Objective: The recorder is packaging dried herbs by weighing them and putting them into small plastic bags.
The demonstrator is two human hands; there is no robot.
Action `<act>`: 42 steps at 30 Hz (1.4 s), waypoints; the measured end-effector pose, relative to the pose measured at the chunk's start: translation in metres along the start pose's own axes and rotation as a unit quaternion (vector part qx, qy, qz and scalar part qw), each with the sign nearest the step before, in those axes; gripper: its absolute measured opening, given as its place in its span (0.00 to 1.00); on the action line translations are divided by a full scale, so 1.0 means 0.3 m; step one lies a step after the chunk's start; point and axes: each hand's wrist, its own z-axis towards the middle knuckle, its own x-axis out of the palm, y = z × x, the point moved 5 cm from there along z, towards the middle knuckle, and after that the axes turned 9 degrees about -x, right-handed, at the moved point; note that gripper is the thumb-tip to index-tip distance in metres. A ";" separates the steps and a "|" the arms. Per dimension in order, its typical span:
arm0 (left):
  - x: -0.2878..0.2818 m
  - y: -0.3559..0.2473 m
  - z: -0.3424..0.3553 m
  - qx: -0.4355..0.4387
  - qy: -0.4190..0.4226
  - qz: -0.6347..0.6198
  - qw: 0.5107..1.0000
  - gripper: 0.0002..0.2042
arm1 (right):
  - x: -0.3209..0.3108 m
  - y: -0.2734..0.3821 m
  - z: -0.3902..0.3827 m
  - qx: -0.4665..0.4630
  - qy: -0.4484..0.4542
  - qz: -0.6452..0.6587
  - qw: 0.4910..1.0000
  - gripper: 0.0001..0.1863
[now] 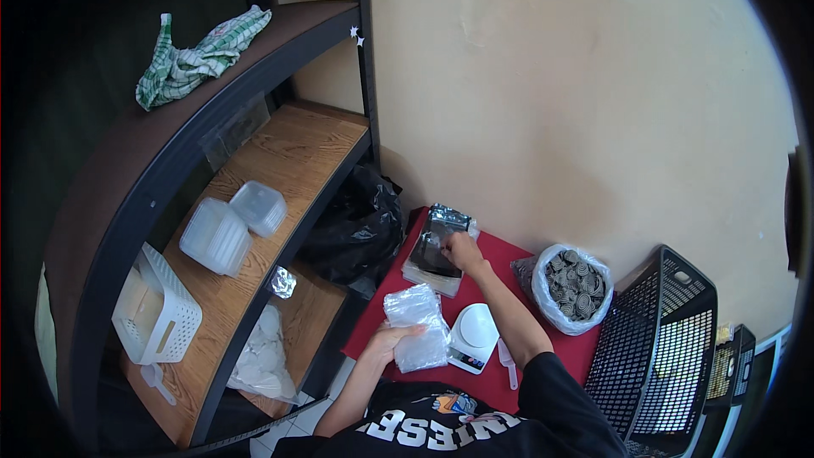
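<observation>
My left hand (pixel 393 340) holds a bundle of clear plastic bags (pixel 419 327) over the near left part of the red-covered table (pixel 506 260). Farther back, my right hand (pixel 462 251) is closed, fingers curled, against a stack of dark, shiny pouches (pixel 438 237). Its fingertips are hidden, so what it grips cannot be made out. Between my arms stands a white digital scale (pixel 475 331) with nothing on its round plate. A clear plastic scoop (pixel 507 362) lies beside the scale, next to my right forearm.
An open plastic bag (pixel 551 315) full of dark, ridged round pieces (pixel 580 287) stands at the table's right. Black crates (pixel 657 348) stand beyond it. On the left, a shelf (pixel 326 148) bears clear containers (pixel 216 236) and a white basket (pixel 174 322). A black bag (pixel 360 225) sits beside the table.
</observation>
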 end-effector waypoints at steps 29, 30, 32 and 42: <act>0.345 -0.069 0.148 0.219 -0.181 0.223 0.932 0.19 | -0.342 0.455 -0.593 0.090 -0.234 0.086 0.964 0.11; 0.353 -0.072 0.133 0.220 -0.180 0.223 0.932 0.19 | -0.345 0.452 -0.597 0.089 -0.235 0.085 0.964 0.11; 0.379 -0.098 0.094 0.277 -0.198 0.307 0.889 0.18 | -0.349 0.450 -0.602 0.063 -0.238 0.107 0.963 0.10; 0.415 -0.109 0.026 0.349 -0.156 0.329 0.864 0.17 | -0.360 0.502 -0.618 0.031 -0.269 0.114 0.956 0.07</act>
